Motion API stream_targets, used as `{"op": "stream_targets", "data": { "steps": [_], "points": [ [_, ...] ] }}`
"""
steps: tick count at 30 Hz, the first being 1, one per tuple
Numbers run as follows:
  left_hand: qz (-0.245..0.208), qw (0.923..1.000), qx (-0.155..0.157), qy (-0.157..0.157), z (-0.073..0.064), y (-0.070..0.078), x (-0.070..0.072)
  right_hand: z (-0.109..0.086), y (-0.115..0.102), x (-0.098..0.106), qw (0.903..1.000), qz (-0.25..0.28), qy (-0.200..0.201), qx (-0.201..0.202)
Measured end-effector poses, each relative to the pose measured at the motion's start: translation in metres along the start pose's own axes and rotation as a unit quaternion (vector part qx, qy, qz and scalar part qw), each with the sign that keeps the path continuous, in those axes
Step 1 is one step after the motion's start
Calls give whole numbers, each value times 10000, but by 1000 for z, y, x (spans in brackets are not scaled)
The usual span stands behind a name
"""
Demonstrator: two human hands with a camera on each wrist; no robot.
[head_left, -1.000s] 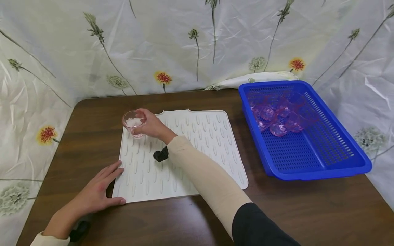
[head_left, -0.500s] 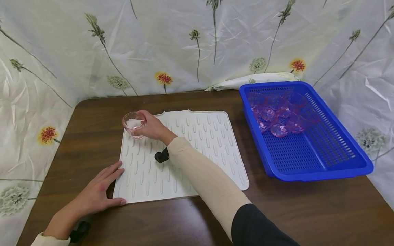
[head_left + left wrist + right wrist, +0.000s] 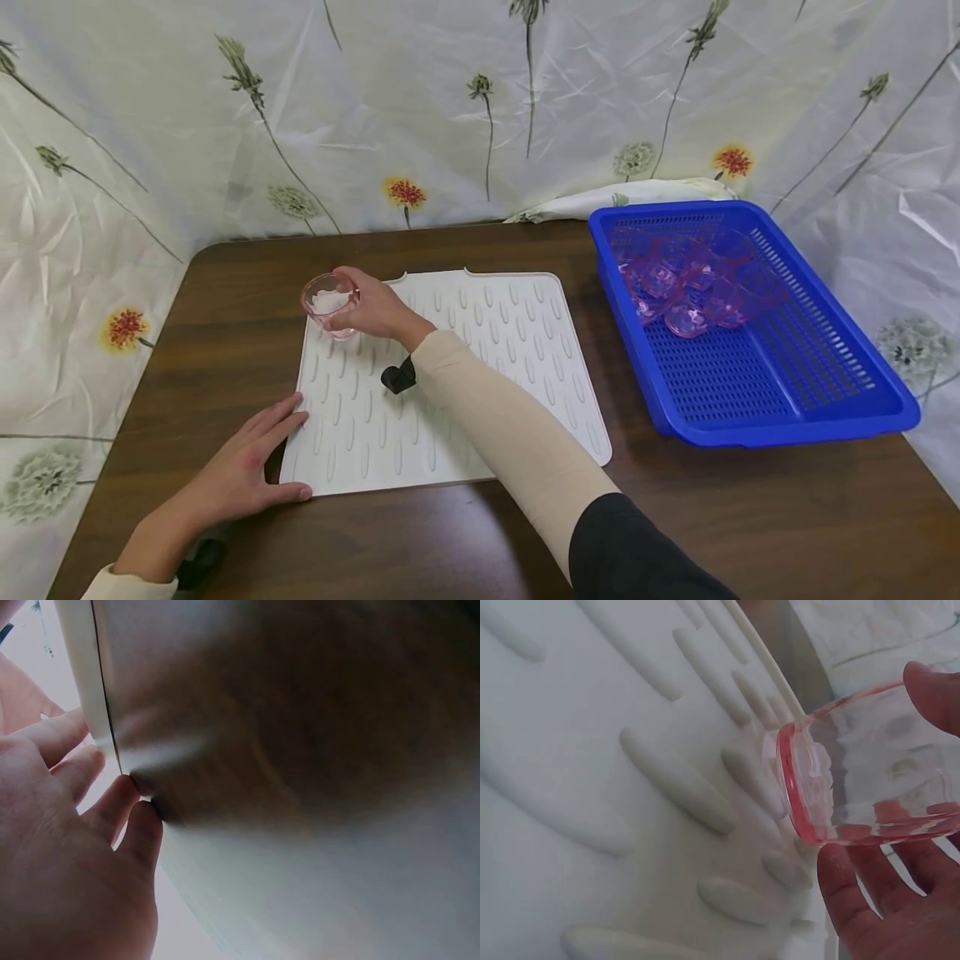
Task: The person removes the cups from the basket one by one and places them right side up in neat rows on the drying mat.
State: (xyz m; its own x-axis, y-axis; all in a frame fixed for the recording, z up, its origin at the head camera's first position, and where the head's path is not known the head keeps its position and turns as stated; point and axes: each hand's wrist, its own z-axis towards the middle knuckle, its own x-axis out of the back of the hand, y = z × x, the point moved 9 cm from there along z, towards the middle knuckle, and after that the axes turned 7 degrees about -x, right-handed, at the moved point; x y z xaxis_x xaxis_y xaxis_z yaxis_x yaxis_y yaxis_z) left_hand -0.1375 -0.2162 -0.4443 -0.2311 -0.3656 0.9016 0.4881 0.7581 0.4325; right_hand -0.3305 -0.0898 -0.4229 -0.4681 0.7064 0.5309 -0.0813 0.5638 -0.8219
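In the head view, a clear pink-tinted cup [image 3: 327,303] stands at the far left corner of the white ridged mat [image 3: 480,367]. My right hand [image 3: 381,310] grips it from the right, thumb on one side and fingers on the other. The right wrist view shows the cup's base [image 3: 801,787] right at the ridges, near the mat's edge. My left hand [image 3: 236,475] lies at the near left corner of the mat, its fingers spread and their tips on the edge. In the left wrist view, fingertips [image 3: 120,796] meet the mat's rim and the wooden table.
A blue plastic basket [image 3: 757,429] stands to the right of the mat, with several pink clear cups [image 3: 686,317] heaped at its far left end. Both sit on a dark wooden table [image 3: 225,333]. A flowered curtain [image 3: 420,108] hangs behind and at both sides.
The head view has shifted slightly, moving everything a little to the right. Both hands and the cup keep nearly the same places on the mat.
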Motion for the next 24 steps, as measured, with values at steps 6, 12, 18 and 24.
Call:
{"op": "stream_targets", "data": {
  "steps": [6,12,18,24],
  "points": [
    [-20,10000,-32,11,0,-1,0,-1,5,-1,9997,229,-56,-34],
    [-51,10000,-10,-16,0,0,-1,-2,8,-3,9997,217,-62,-115],
    [-38,10000,-49,-11,0,1,-1,-4,8,-3,9996,208,-99,-188],
    [-58,10000,-1,-38,0,1,-1,-6,7,-3,9996,239,-78,-157]
  ]
}}
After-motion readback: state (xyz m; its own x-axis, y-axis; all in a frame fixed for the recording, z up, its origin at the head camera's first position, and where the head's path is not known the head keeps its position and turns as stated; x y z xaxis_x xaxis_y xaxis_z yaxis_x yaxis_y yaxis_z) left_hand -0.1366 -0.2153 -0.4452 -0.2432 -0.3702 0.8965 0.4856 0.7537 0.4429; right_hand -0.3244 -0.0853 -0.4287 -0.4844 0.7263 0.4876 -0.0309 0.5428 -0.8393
